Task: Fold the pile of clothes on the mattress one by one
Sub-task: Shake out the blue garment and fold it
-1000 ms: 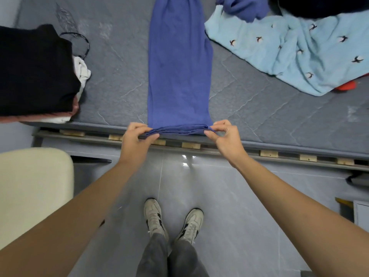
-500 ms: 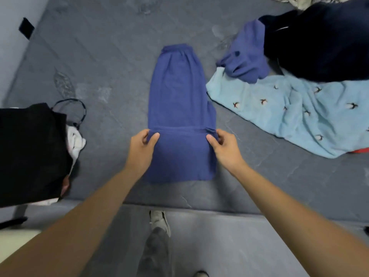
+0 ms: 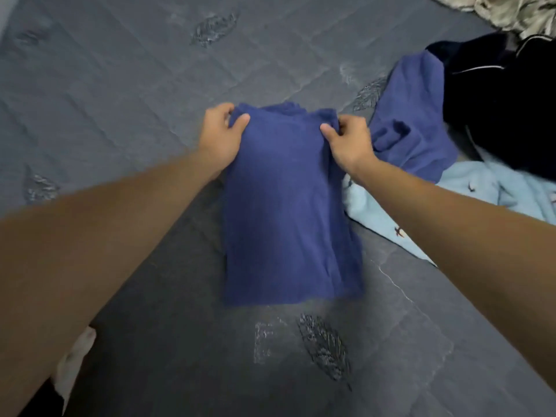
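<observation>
left hand (image 3: pixel 221 136) pinches blue garment (image 3: pixel 285 212) far-left corner | right hand (image 3: pixel 349 139) pinches far-right corner

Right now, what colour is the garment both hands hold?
Solid dark blue garment, no pattern; the head view, the only one, shows it.

Lighting: dim, even, soft; no glare. Focus: forearms and frame edges blurred. Distortion: wide-angle stretching toward the corners.

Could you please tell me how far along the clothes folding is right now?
Done: nothing finished shows. In hand: left hand and right hand pinch the doubled-over blue garment. Left: another blue piece, light blue fabric, dark garment.
</observation>
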`<state>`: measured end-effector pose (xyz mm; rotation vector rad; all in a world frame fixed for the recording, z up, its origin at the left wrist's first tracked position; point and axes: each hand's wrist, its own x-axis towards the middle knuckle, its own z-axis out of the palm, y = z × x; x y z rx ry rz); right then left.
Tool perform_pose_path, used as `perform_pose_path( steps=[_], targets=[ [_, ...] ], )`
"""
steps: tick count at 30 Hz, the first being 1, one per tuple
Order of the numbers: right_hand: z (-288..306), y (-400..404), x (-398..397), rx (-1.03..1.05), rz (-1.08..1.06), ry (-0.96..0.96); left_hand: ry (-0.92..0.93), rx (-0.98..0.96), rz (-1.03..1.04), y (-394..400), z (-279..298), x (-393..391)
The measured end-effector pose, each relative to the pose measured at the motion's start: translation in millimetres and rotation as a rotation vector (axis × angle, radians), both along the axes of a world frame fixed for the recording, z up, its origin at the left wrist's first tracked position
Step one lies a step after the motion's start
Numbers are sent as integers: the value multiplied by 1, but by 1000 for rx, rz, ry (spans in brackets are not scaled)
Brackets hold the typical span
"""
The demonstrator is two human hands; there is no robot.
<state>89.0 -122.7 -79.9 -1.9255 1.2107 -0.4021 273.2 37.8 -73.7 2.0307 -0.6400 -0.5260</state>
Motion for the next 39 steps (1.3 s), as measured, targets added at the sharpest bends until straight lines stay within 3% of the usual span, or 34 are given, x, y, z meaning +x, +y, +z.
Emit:
perform_pose_path(
  steps=[4,8,11,13,15,18,22,27,32,39],
  targets=[
    [3,-20,24,-143,3,81,-117,91,25,-19,-6,20],
    [-7,37,-10,-470,290,224,-448,149,-286,38,-27,-34],
    [-27,82,-36,-449,586,247,-534,289,-554,79,-55,-84],
    [-47,94,-49,-406,725,398,-514,471,-611,89,-75,-99],
    [-61,95,-59,-441,749,504,-555,535,-603,91,-85,-99],
    [-65,99,-72,-425,704,443,-574,525,-574,93,-86,-101],
    [-61,133,-135,-438,853,366,-568,405,-665,147,-77,-132],
    [-62,153,-213,-507,1003,458,-573,418,-757,227,-80,-173],
    [-73,138,-208,-549,900,450,-636,366,-692,207,-92,-166],
    [-67,153,-234,-583,963,493,-701,315,-668,234,-84,-183]
  ],
)
